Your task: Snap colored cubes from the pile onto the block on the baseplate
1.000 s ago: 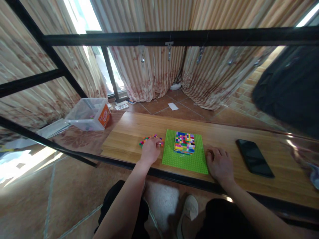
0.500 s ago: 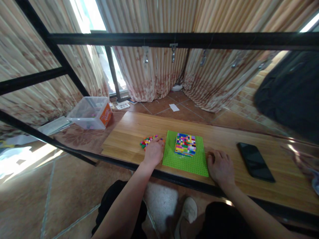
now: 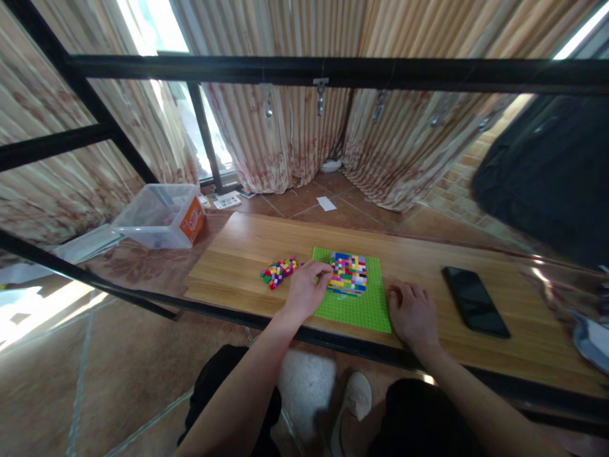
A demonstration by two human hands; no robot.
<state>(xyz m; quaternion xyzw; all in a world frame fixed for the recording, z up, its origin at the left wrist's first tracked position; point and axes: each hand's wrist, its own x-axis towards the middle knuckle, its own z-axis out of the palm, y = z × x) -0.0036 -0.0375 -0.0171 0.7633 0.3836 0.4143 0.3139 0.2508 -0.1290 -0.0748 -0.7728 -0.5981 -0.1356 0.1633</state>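
Note:
A green studded baseplate (image 3: pixel 354 312) lies on the wooden table. On it stands a square stack of many-coloured toy bricks (image 3: pixel 349 273). My left hand (image 3: pixel 307 289) is over the plate's left side, thumb and index finger pinched together at the stack's left edge. Whatever is between those fingertips is too small to make out. To the left of this hand is a pile of loose toy bricks (image 3: pixel 278 271). My right hand (image 3: pixel 415 314) rests on the table by the plate's right edge, fingers loosely bent, thumb apart, holding nothing visible.
A black phone (image 3: pixel 476 301) lies to the right of my right hand. A clear plastic box (image 3: pixel 159 219) with an orange label stands beyond the table's left end. A black metal bar (image 3: pixel 285 68) with hanging clips crosses above the table. Curtains hang behind.
My left hand has moved right, from beside the loose brick pile to the left edge of the brick stack. My right hand stays by the plate. The view has shifted slightly.

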